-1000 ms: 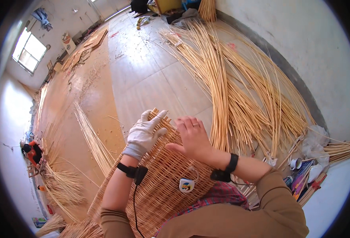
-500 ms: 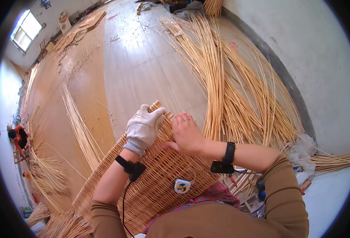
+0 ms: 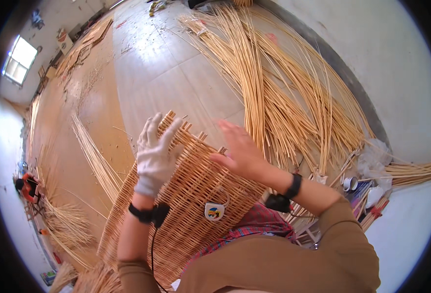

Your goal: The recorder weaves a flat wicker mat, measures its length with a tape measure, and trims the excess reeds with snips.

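A woven rattan panel point(image 3: 176, 234) with short stake ends along its upper edge lies across my lap. My left hand point(image 3: 154, 154), in a white knit glove, is at that upper edge, fingers spread along the left side of the stakes, seemingly touching them. My bare right hand point(image 3: 240, 151) is raised by the right end of the edge, slightly blurred, fingers apart and holding nothing; whether it touches the weave I cannot tell. A white rounded object with a picture, likely a tape measure point(image 3: 214, 211), sits on the panel below them.
Long rattan bundles point(image 3: 254, 88) lie on the floor ahead and right. Paler strands point(image 3: 91, 151) lie left. A co-worker in orange point(image 3: 29, 188) sits by the left wall. A tape roll point(image 3: 350, 183) and plastic bag point(image 3: 374, 161) are at right. Boards point(image 3: 86, 39) lie farther back.
My left hand has moved left and up, its fingers loosening from their grasp on the edge stakes. My right hand has swung away from the edge, its fingers lifting.
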Demonstrator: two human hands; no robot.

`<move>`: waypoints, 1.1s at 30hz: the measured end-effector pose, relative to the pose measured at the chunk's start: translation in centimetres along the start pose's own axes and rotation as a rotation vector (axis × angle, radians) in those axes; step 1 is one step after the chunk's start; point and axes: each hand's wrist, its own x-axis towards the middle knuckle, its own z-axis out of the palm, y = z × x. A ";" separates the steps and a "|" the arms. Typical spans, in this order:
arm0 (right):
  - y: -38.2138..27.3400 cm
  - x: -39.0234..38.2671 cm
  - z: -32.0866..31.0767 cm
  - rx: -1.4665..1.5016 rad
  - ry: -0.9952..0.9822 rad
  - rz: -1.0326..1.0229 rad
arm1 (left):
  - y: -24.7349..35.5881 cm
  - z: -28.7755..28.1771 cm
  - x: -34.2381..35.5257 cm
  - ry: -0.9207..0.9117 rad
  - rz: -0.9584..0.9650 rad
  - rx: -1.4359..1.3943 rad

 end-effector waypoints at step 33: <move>1.8 -15.3 -4.0 -0.248 -0.137 0.235 | 7.9 2.3 -3.5 -0.422 0.347 -0.321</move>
